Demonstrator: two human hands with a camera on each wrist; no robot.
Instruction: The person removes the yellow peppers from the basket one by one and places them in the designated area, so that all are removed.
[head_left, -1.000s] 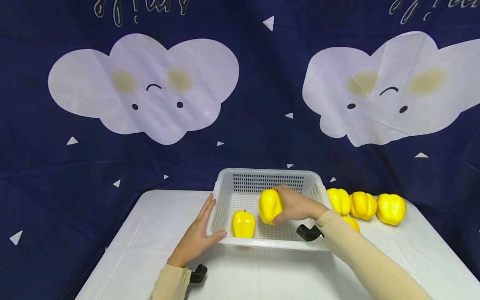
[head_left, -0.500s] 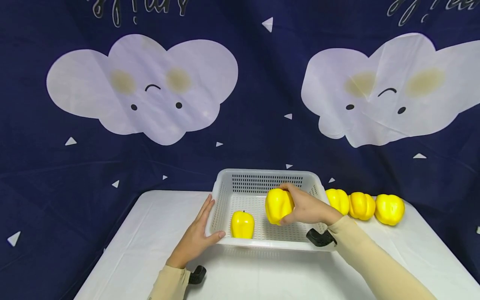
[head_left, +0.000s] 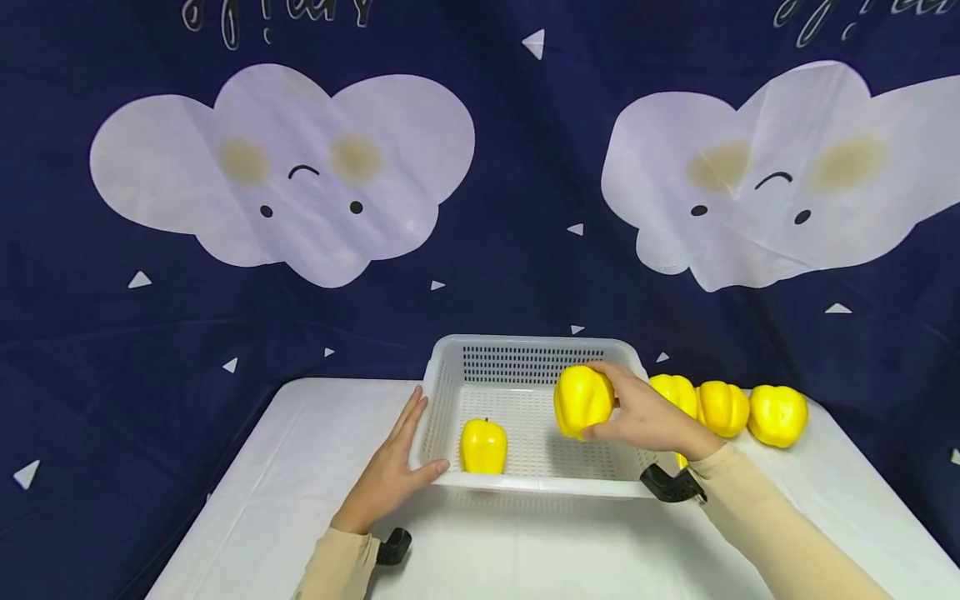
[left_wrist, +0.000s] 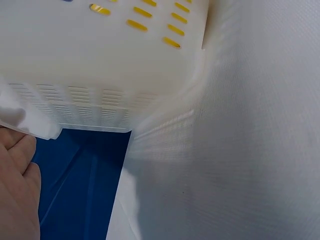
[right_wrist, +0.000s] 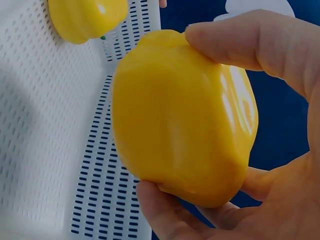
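My right hand holds a yellow bell pepper over the right part of a white perforated plastic basket. In the right wrist view, thumb and fingertips grip opposite sides of this bell pepper. Another yellow bell pepper stands upright inside the basket at the front left. My left hand rests against the basket's left side, fingers straight along the outer wall and thumb at the front rim. The left wrist view catches part of this hand beside the basket wall.
Several more yellow bell peppers, such as the one at the far right, stand right of the basket on the white-covered table. One is mostly hidden behind the right hand. A dark blue cloth with printed clouds hangs behind the table.
The right hand has moved right and slightly up with its bell pepper, from the basket's middle toward its right wall. The left hand and the other bell pepper in the basket stay put.
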